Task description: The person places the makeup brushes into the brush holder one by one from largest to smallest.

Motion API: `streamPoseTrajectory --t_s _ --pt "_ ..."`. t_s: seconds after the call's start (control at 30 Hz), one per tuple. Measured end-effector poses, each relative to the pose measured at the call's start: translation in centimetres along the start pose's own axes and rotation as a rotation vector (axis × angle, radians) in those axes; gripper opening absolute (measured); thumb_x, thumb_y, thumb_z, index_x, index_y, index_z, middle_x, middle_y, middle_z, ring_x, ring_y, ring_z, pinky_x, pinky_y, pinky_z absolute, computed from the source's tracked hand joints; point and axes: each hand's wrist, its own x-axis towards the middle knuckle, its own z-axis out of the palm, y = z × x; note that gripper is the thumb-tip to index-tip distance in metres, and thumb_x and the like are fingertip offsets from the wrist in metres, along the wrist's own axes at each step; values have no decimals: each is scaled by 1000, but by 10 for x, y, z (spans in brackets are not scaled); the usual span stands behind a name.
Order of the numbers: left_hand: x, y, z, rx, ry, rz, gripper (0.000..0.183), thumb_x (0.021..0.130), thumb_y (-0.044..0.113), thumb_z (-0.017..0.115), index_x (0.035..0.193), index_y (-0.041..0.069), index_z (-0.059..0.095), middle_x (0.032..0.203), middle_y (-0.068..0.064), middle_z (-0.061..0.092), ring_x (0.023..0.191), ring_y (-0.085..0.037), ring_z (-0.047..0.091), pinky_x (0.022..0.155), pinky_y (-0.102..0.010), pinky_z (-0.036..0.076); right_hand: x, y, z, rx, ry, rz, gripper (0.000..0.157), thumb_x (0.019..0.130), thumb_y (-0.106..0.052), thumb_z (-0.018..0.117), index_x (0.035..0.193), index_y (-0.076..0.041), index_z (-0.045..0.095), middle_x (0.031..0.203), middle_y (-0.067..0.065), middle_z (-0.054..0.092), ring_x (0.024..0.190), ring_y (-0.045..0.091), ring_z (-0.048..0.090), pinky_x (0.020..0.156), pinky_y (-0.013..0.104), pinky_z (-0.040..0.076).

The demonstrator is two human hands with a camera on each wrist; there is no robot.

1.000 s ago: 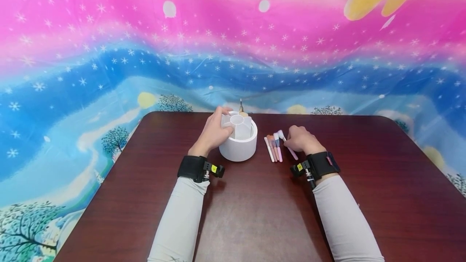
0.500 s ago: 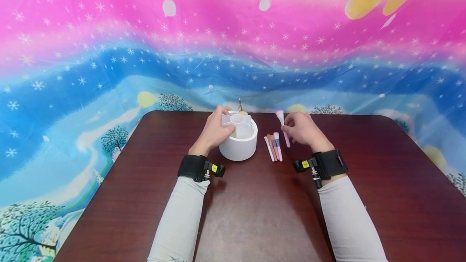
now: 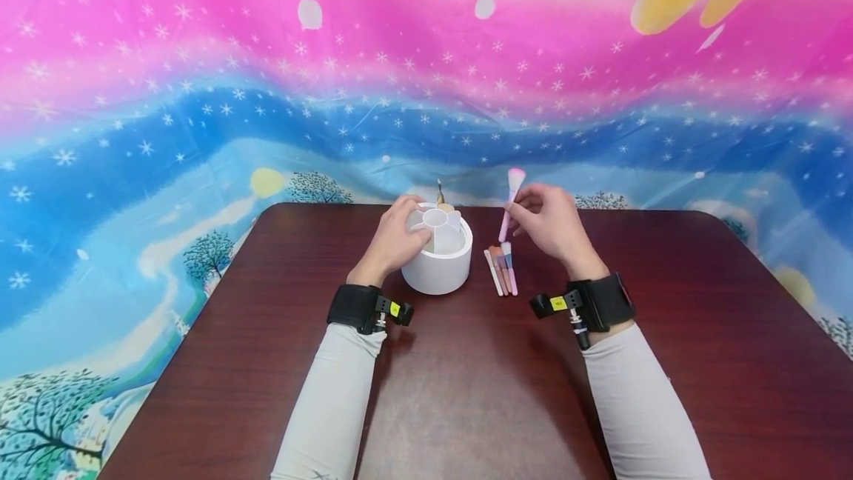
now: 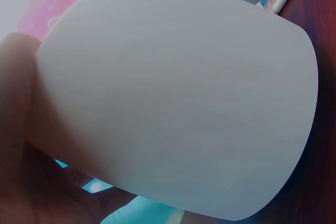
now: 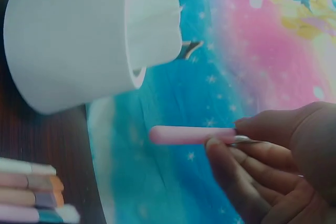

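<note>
A round white divided brush holder (image 3: 436,272) stands toward the back of the table. My left hand (image 3: 389,243) grips its left rim, thumb at the front near the inner dividers; the holder's side (image 4: 178,93) fills the left wrist view. Pinched between thumb and fingers of my right hand (image 3: 553,224) is a makeup brush (image 3: 513,191) with a pink handle. It is raised to the right of the holder, its pink-and-white bristles up and its handle end (image 5: 184,135) down. A thin dark-tipped brush (image 3: 440,192) shows above the holder's back rim.
Several makeup brushes (image 3: 501,272) lie side by side on the table, right of the holder, with white, brown and pink handles. The dark wooden table (image 3: 466,391) ends close behind the holder, where a colourful printed cloth (image 3: 426,117) hangs.
My right hand has lifted the pink brush off the table beside the other brushes, upward and a little left, and tilted it bristles up. My left hand stays on the holder.
</note>
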Motion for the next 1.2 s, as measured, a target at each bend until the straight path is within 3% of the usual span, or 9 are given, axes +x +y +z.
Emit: streamPoseTrajectory --t_s 0.3,0.53,0.8,1.03,1.2 --pt "0 1 7 1 47 -2 30 76 18 61 105 11 59 129 2 47 115 -16 42 92 -41 40 -5 -24 13 212 65 -102 13 88 -3 60 93 8 60 84 23 66 65 29 63 57 30 54" --pt "0 1 9 -3 62 1 31 73 15 62 104 11 60 128 2 48 114 -16 43 92 -41 40 -12 -43 19 177 20 -98 14 89 -1 58 94 11 59 84 27 65 64 25 63 58 29 54" --pt "2 4 9 -3 87 -22 33 71 13 62 104 12 61 126 6 49 112 -15 45 90 -39 42 -2 -16 29 165 -20 -72 12 89 -8 60 93 3 61 82 20 67 66 25 64 57 30 54" --pt "2 2 10 4 98 -40 34 70 13 62 104 14 62 126 6 49 110 -14 45 89 -39 42 0 -11 36 184 -84 -34 10 90 -8 59 92 2 61 79 17 67 65 30 64 57 36 55" --pt "3 0 10 -3 106 -37 32 69 12 62 101 13 62 126 6 50 110 -13 46 89 -38 42 -1 -9 40 105 -136 -30 10 90 -10 59 91 0 62 76 15 66 61 24 63 55 34 54"
